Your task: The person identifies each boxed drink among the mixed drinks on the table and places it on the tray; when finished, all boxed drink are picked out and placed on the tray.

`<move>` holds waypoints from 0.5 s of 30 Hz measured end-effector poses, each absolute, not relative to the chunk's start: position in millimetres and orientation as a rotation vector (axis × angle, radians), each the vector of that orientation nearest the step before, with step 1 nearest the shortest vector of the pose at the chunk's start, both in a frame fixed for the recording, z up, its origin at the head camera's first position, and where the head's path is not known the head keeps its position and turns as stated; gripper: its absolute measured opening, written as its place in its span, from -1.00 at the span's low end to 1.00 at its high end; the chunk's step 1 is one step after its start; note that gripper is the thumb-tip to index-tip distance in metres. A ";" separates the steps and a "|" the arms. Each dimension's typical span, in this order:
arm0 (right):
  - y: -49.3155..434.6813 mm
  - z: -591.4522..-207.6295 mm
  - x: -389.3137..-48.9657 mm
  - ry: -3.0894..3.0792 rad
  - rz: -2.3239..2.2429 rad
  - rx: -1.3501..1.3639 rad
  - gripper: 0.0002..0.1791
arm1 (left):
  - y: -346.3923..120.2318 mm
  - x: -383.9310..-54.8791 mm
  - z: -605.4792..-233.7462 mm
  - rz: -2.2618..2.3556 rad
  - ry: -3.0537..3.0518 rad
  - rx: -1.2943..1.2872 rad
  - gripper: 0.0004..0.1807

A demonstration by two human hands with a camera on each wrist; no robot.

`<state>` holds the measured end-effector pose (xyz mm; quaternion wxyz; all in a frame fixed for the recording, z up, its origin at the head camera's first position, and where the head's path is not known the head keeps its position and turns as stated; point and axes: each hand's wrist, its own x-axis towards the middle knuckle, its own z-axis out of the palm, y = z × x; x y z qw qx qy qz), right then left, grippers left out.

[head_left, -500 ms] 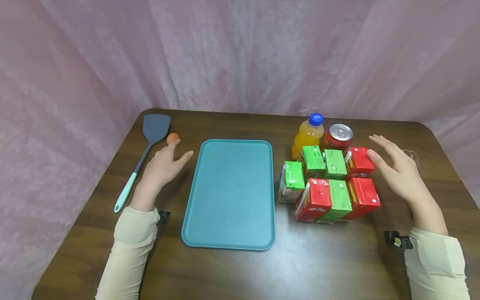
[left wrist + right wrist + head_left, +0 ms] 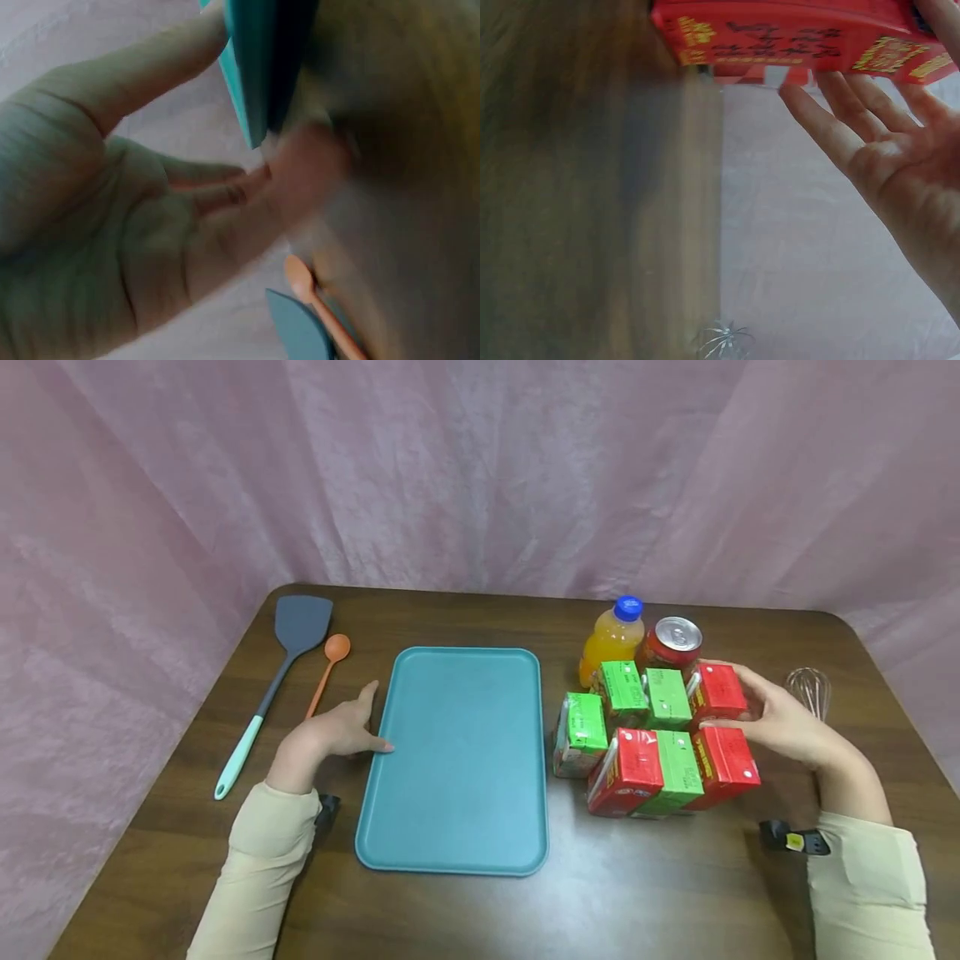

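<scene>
My left hand (image 2: 330,739) is at the left edge of the teal tray (image 2: 457,760). Its thumb touches the rim, and the other fingers (image 2: 307,169) sit beside and below the edge, blurred and not visibly gripping. On the right, my right hand (image 2: 787,722) holds the back red drink carton (image 2: 718,687), thumb in front, fingers behind. A second red carton (image 2: 726,756) stands just in front of that thumb. Beside them are green cartons (image 2: 667,695) and another red carton (image 2: 633,764). In the right wrist view, the fingers (image 2: 825,124) reach up behind a red carton face.
Behind the cartons stand an orange drink bottle (image 2: 611,647) and a soda can (image 2: 671,645). A whisk (image 2: 810,689) lies beyond my right hand. Left of the tray are a spatula (image 2: 300,622) and an orange spoon (image 2: 337,648). A pink curtain (image 2: 480,477) hangs behind the table.
My left hand has moved down and right, away from the spoon, to the tray's edge. The right hand has moved left around the back red carton, uncovering the whisk.
</scene>
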<state>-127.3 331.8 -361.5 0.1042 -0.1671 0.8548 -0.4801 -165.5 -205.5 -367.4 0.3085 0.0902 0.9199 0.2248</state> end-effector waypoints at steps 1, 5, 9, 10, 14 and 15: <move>332.9 -363.2 -127.4 2.531 -1.388 -0.493 -0.18 | -204.3 -165.1 -368.9 0.611 2.417 0.253 0.17; 332.8 -365.3 -128.1 2.632 -1.229 -0.439 -0.22 | -201.0 -162.7 -372.6 0.671 2.388 0.303 0.20; 330.9 -364.7 -129.0 2.696 -1.156 -0.371 -0.20 | -200.6 -163.4 -373.9 0.671 2.415 0.349 0.17; 331.0 -365.1 -129.4 2.721 -1.146 -0.378 -0.22 | -200.8 -164.0 -374.0 0.663 2.421 0.361 0.16; 333.2 -367.6 -128.9 2.782 -1.196 -0.444 -0.29 | -200.5 -165.4 -374.7 0.645 2.425 0.388 0.13; 333.9 -367.5 -128.1 2.797 -1.217 -0.454 -0.30 | -200.2 -165.6 -374.7 0.644 2.424 0.388 0.13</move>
